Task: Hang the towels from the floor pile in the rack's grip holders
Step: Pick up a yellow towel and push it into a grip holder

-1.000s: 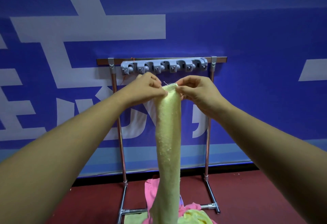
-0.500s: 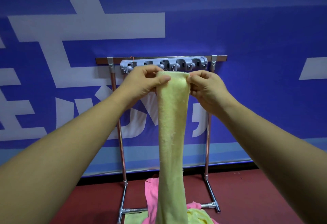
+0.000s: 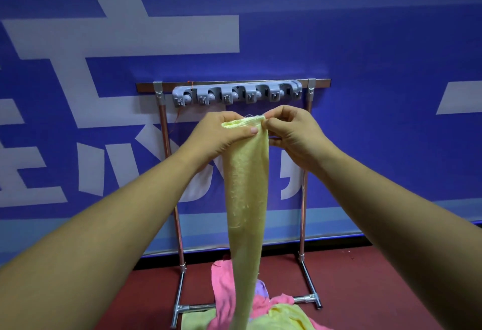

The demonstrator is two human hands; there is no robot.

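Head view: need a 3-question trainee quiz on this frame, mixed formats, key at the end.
1. True or false: the yellow towel is already clamped in the grey holder strip.
2. Who grips the yellow towel's top edge? A) left hand only B) right hand only C) both hands
3. Fill in: on the floor, just left of the yellow towel's lower end, lies a ___ towel.

Key:
1. False. It is held up below the strip.
2. C.
3. Pink: the pink towel.
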